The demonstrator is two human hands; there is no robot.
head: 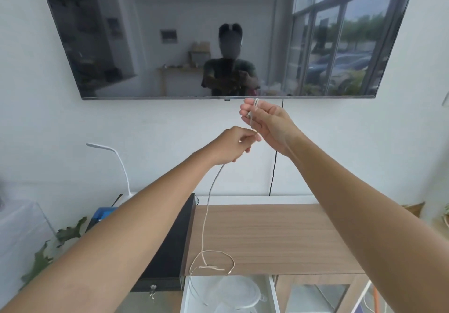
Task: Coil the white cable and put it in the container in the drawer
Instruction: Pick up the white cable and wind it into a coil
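Note:
Both my hands are raised in front of the wall under the television. My right hand (266,124) grips the upper end of the white cable (206,215), with a small loop showing above its fingers. My left hand (234,146) pinches the same cable just below and to the left. From there the cable hangs down, loops on the wooden cabinet top (279,235) and trails into the open white drawer (272,291). A clear plastic container (239,293) with a lid sits in that drawer.
A large dark television (218,33) hangs on the wall, with a black cord (274,171) dropping behind the cabinet. A black cash box (170,247) with keys sits left of the drawer. A white desk lamp (116,162) and a plant (56,244) stand at the left.

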